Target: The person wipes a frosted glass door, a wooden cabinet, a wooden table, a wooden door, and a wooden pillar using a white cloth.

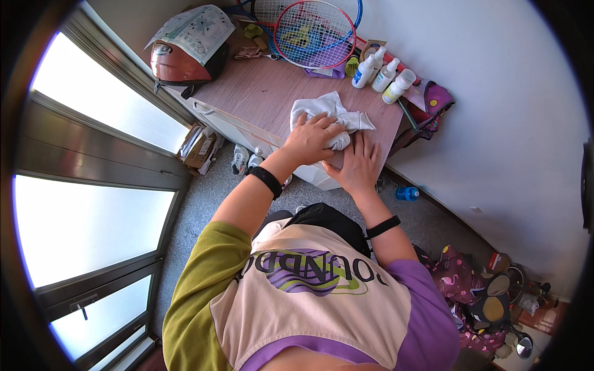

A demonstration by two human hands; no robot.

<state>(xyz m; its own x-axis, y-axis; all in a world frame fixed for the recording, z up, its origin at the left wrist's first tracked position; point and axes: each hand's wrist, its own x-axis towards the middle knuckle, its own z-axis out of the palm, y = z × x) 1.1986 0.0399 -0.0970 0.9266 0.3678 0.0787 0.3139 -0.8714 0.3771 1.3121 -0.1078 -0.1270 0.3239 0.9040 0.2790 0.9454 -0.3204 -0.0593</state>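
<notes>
A crumpled white cloth (320,105) lies on the wood-grain top of a cabinet (250,99). My left hand (313,138) presses on the cloth, fingers spread over its folds; whether they grip it is hard to tell. Just to the right, my right hand (357,162) rests flat on the cabinet top near its front corner, fingers apart, fingertips close to the cloth's edge, holding nothing. Beyond the cloth stand several white bottles, among them a spray bottle (363,72) and one with a rounded cap (397,88).
A red helmet (174,65) with a printed sheet over it sits at the cabinet's left end. Badminton rackets (315,35) and shuttlecocks lie at the back. A patterned bag (431,99) hangs at the right edge. Shoes (240,159) and a blue bottle (407,194) are on the floor.
</notes>
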